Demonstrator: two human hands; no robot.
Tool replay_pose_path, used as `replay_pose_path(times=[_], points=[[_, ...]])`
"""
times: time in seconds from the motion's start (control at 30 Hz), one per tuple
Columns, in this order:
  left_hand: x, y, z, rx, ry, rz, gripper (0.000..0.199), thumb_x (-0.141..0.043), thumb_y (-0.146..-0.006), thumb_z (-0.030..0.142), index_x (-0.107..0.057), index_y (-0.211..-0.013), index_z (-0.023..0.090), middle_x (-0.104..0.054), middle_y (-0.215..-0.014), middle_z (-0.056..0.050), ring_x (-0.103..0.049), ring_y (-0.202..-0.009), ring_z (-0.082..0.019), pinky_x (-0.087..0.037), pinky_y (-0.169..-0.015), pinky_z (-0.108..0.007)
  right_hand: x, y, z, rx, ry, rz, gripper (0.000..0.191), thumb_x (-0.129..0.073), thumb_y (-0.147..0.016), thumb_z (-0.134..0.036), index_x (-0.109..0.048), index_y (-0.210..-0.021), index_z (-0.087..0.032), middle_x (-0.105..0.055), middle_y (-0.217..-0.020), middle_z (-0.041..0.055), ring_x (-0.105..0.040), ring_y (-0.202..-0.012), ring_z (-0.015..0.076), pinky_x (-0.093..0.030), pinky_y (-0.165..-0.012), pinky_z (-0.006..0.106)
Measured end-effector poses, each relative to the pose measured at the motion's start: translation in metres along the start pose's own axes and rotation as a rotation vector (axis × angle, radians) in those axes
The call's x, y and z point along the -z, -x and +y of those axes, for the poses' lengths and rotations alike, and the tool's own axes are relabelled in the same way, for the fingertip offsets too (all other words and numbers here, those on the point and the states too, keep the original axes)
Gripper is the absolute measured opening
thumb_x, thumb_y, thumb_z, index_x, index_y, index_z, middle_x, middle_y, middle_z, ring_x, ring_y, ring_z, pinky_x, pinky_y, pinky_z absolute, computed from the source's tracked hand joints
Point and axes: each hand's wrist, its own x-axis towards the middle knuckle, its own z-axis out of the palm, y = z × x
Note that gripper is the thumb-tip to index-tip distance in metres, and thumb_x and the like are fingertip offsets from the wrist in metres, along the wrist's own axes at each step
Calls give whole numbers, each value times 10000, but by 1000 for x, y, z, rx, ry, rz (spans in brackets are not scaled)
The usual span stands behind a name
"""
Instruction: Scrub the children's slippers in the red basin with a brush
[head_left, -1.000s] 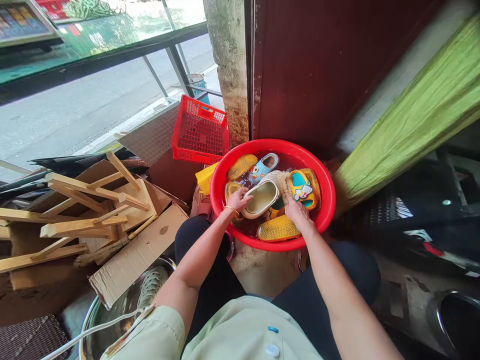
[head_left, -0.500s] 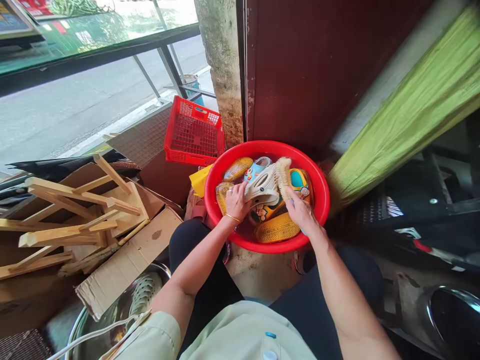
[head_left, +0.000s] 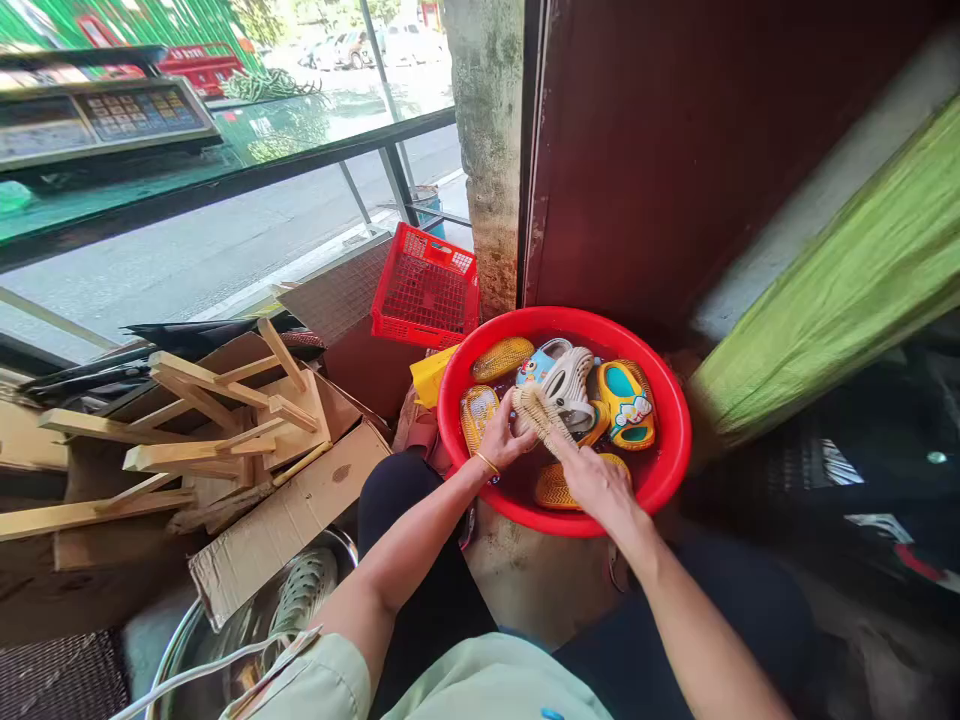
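Over the red basin (head_left: 677, 450), my left hand (head_left: 502, 436) grips the near end of a grey-white clog (head_left: 576, 378). My right hand (head_left: 600, 488) is closed on a scrubbing brush (head_left: 538, 412), whose pale bristles lie across the clog's near part, close to my left fingers. Part of the clog is hidden behind the brush. Around it in the water lie a light blue children's clog (head_left: 531, 368), a yellow clog (head_left: 628, 395) with a teal inside, and several yellow soles turned up, one of them (head_left: 504, 358) at the far left.
Behind the basin stands a red plastic crate (head_left: 427, 290). Wooden stools (head_left: 247, 420) and a cardboard flap (head_left: 292, 515) crowd the left. A metal basin (head_left: 176, 650) holding a grey-green clog (head_left: 300, 595) is at lower left. Green cloth (head_left: 840, 290) hangs at right.
The brush has moved left and toward me, from beyond the clog's right side to its near end. The clog is turned, its toe now pointing farther away. The view has shifted left.
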Motion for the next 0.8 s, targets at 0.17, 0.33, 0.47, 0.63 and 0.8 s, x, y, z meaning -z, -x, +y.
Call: replay_pose_path(times=[0.17,0.33,0.47,0.63,0.8], points=[[-7,-3,-8,220,-25,-113,828,-825,-717,511,-555,-1430,187,-704,-1236,-104,-646,-1182,-333,-516,-1049,-482,6,-7,2,-151,-38,3,643,-367,-1032,-222,-256,-1659,-309,-739,-1126,157,-745,-930,290,-559,-793,376],[-10,-12,-12,382,112,-72,622,-800,-769,484,-658,-1293,180,-745,-1142,-75,-675,-1081,-286,-547,-993,-429,21,0,27,-128,-452,-53,590,-375,-1045,-305,-342,-1631,-240,-758,-1032,117,-728,-822,236,-553,-732,317],[-10,-20,-10,462,308,81,490,-707,-861,504,-677,-1211,162,-741,-1119,-87,-668,-1051,-246,-564,-930,-374,19,28,25,-27,-803,-431,594,-407,-1038,-394,-356,-1621,-290,-705,-817,3,-575,-464,119,-469,-484,226],[-13,-15,-3,498,314,39,530,-755,-814,514,-617,-1184,161,-721,-1042,-80,-669,-935,-215,-573,-785,-336,8,19,22,-103,-827,-411,602,-395,-1037,-363,-328,-1626,-263,-669,-737,-24,-545,-420,96,-444,-467,202],[-11,4,12,197,-25,-103,551,-767,-781,530,-572,-1151,171,-701,-969,-53,-651,-867,-209,-537,-812,-358,1,-33,13,-273,-876,-151,481,-397,-1015,-334,-509,-1464,-203,-694,-783,4,-595,-449,106,-458,-488,202]])
